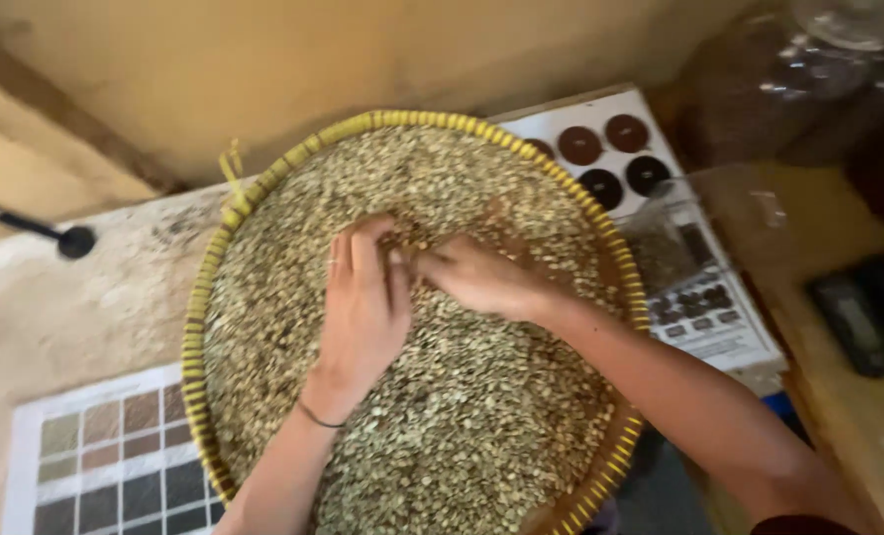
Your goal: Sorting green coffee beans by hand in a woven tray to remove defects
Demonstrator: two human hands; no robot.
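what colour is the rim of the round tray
Yellow woven rim, clearest in the head view.

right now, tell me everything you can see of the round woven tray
The round woven tray is wide, shallow and basket-like, with a rim bound in yellow strips and a loose yellow strip end sticking up at its far left. It lies flat on a pale tabletop, covering part of a colour swatch chart. Pale greenish beans nearly fill it. The left hand and right hand rest in the beans near its centre.

I see the pale desk [85, 297] carrying a round woven tray [199, 327], a colour-swatch chart [105, 466] and a printed sheet [600, 129].
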